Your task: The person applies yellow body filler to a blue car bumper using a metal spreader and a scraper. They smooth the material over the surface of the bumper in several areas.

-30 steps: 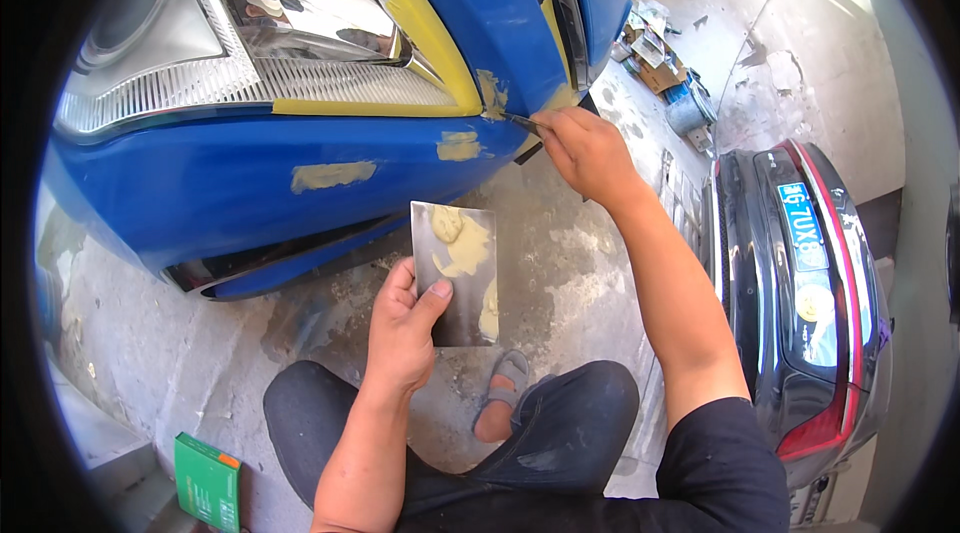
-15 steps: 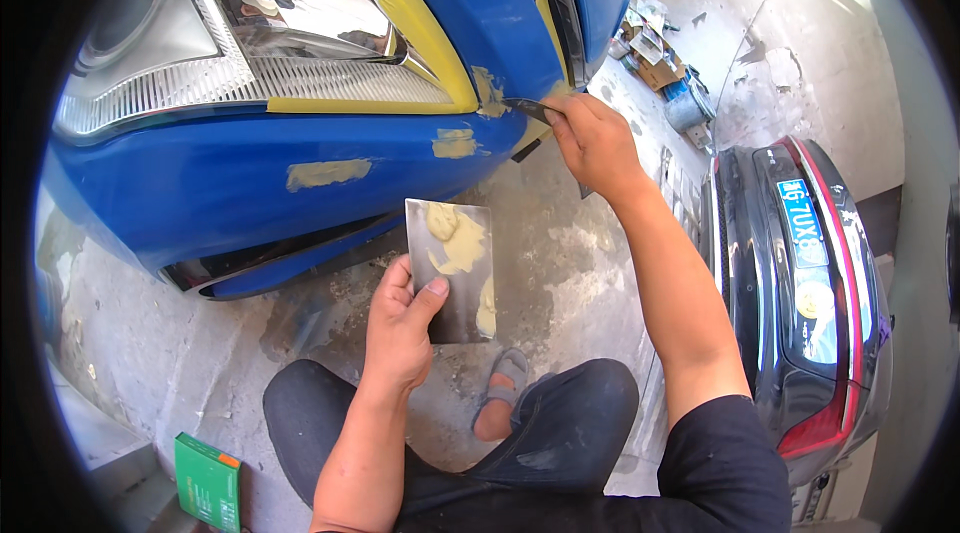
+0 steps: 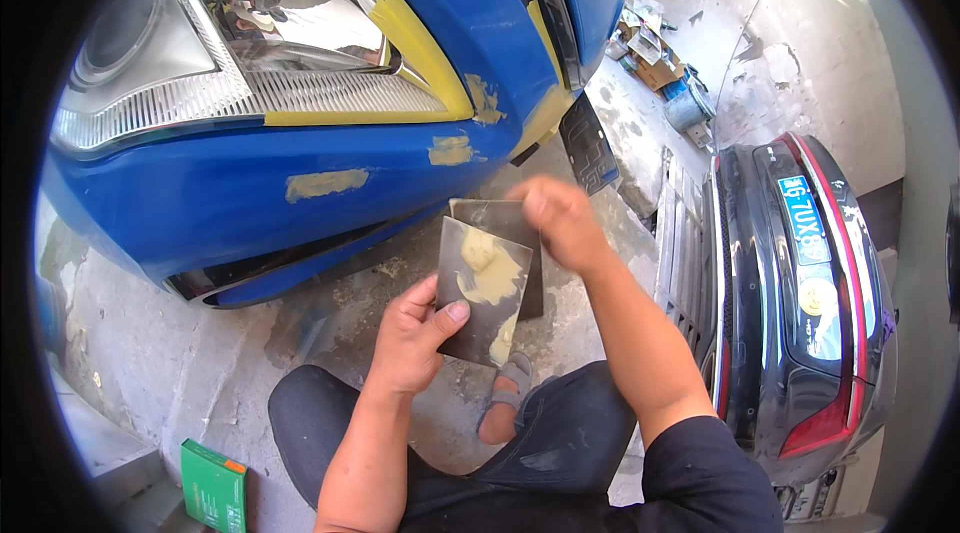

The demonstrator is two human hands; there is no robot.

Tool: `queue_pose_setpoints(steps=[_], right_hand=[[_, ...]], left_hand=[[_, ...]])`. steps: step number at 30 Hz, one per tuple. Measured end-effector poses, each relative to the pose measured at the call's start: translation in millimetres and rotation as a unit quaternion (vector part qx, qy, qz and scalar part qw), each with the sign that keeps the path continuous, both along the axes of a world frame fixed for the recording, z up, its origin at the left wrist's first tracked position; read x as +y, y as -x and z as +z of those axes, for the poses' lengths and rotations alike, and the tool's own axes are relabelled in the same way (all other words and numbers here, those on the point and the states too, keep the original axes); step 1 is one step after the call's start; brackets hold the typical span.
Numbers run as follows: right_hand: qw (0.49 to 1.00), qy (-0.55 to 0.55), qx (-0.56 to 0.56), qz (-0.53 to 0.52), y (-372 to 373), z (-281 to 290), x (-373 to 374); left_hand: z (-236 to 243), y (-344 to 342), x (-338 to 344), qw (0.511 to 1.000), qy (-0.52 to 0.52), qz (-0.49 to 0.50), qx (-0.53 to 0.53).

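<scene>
My left hand (image 3: 405,338) grips a flat metal plate (image 3: 462,318) by its lower left edge, thumb on top. Soft yellowish putty (image 3: 490,275) lies on that plate. A second thin metal plate, a putty spreader (image 3: 533,273), is held by its upper right corner in my right hand (image 3: 565,218), which is slightly blurred. It sits partly behind the first plate; whether the two touch cannot be told. Beyond them is a blue car bumper (image 3: 240,158) with several putty patches, one being a smear (image 3: 325,185). Yellow masking tape (image 3: 365,118) edges the headlight (image 3: 300,28).
A black car's rear end (image 3: 755,283) stands at the right. On the floor are a green box (image 3: 213,488) at lower left, a dark panel (image 3: 590,145) beside the bumper, and cardboard and cans, including a bucket (image 3: 687,113), at the back right.
My right hand has come away from the bumper corner, down and toward me, bringing the spreader to the putty plate. My left hand has shifted slightly right and tilted its plate.
</scene>
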State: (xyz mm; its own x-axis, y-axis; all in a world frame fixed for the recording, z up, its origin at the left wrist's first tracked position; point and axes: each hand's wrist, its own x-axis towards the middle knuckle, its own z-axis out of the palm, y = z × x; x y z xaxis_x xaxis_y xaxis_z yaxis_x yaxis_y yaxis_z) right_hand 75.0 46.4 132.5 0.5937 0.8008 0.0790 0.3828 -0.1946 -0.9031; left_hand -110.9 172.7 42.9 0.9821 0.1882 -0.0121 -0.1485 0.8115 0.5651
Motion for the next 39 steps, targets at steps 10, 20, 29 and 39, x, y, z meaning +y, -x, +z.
queue_pose_setpoints(steps=[10, 20, 29, 39], right_hand=[[0.826, 0.094, -0.496, -0.252, -50.3, -6.1, 65.8], [0.904, 0.169, -0.217, -0.328, -51.5, -11.7, 60.6], [0.898, 0.195, -0.254, -0.303, -44.7, 6.8, 65.4], [0.837, 0.226, -0.435, -0.243, -59.2, 10.1, 49.3]], left_hand=[[-1.3, -0.3, -0.4, 1.000, 0.015, 0.016, 0.002], [4.2, 0.8, -1.0, 1.000, 0.004, 0.031, 0.001], [3.4, 3.7, -1.9, 1.000, -0.003, 0.023, 0.010], [1.4, 3.0, 1.5, 0.999, -0.006, 0.032, 0.003]])
